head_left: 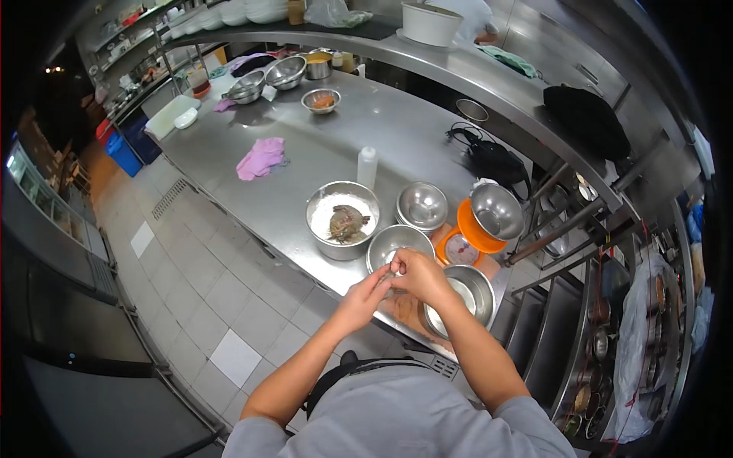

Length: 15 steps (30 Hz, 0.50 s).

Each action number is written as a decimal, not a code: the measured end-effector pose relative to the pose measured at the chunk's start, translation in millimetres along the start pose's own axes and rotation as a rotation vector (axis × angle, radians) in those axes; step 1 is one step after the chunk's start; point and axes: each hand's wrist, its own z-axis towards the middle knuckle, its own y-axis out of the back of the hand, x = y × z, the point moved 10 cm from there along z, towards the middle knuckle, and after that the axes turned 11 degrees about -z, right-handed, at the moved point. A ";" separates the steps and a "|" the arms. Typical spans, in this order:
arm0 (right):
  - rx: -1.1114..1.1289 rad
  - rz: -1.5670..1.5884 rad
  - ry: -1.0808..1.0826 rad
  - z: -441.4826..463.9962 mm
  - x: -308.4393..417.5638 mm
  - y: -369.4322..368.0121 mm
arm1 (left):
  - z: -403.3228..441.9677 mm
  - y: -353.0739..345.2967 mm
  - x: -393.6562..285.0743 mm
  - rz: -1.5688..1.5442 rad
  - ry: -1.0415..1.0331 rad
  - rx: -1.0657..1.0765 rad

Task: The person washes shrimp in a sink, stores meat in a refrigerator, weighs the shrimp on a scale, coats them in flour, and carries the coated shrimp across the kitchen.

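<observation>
My left hand [363, 299] and my right hand [418, 275] meet at the table's near edge, fingertips pinched together. Whatever lies between them is too small and covered to make out. Just beyond them is a steel bowl [379, 246], its inside partly hidden by my right hand. To its left, a larger steel bowl [311, 221] holds white powder with a brownish-green, crab-like piece [349, 223] on top. Under my right forearm, another steel bowl [481, 294] has something pale in the bottom. Some nested steel bowls [421, 204] stand farther back.
An orange scale [463, 250] carries a steel bowl [496, 211] at the right. A white squeeze bottle [367, 168] stands behind the powder bowl, and a pink cloth [261, 158] lies to the left. A raised steel shelf [366, 47] runs along the far side; a person's arm [486, 36] shows beyond.
</observation>
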 end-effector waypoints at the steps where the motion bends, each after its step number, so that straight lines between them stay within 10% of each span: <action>1: 0.005 -0.001 -0.010 5.0 1.3 -2.3 | -1.7 6.0 -9.6 0.122 -0.009 0.056; 3: -0.067 0.009 -0.034 9.4 -2.2 4.5 | 7.4 25.2 -8.7 0.193 -0.261 0.091; 8: -0.075 0.154 -0.109 -18.6 -40.8 11.3 | 58.7 85.4 -50.4 -0.026 -0.037 -0.155; 15: -0.134 0.309 -0.262 -129.2 -103.0 37.8 | 212.3 146.4 -36.2 0.818 -0.255 -0.224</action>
